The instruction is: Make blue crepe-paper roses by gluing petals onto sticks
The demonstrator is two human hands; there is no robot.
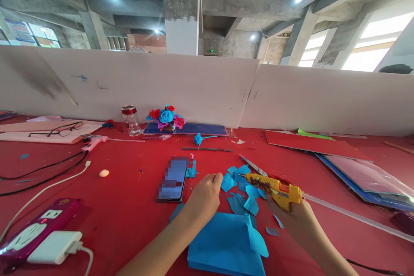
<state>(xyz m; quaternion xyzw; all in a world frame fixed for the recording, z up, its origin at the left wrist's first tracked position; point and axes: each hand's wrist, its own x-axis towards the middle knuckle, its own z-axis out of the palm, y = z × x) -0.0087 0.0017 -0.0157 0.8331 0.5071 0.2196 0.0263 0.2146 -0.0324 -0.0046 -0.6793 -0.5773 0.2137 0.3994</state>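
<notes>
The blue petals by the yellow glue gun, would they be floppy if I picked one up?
Probably a bit floppy: the blue petals look thin, and some have curved edges. They're likely very light too, being small, sheet-like pieces. Several overlap, so nudging one might shift its neighbours.

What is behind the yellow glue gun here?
Scissors lie just behind the yellow glue gun; their blades show, but the gun covers part of the handle end. Blue paper pieces also show around its nozzle.
</notes>
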